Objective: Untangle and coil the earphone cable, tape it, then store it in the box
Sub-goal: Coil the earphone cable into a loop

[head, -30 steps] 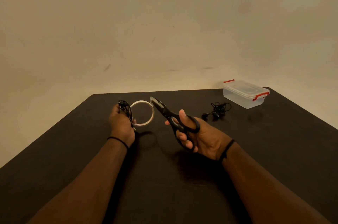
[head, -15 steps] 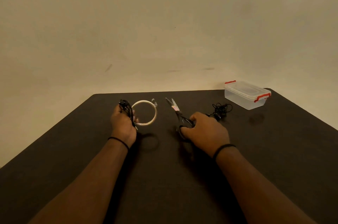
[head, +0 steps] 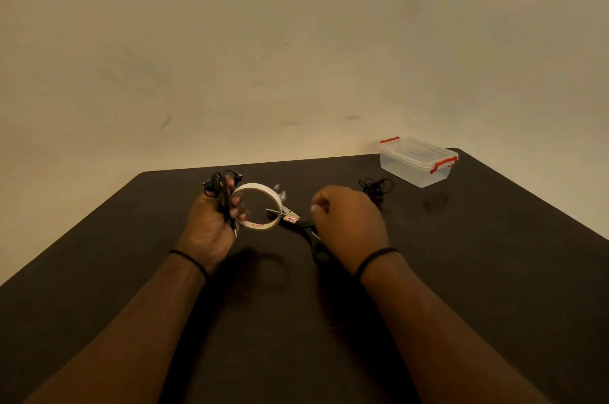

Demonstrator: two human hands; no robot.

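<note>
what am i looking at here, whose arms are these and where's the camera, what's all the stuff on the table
There is no machine: these are a person's two bare arms, filmed by a wide-angle camera worn on their head, looking forward and down. The left hand holds a coiled black earphone cable together with a roll of tape, raised above the dark table. The right hand has curled fingers and holds nothing; it is above the handles of a pair of scissors lying on the table. Farther back lie a second, tangled earphone cable and a clear plastic box with red clips, its lid on.
</note>
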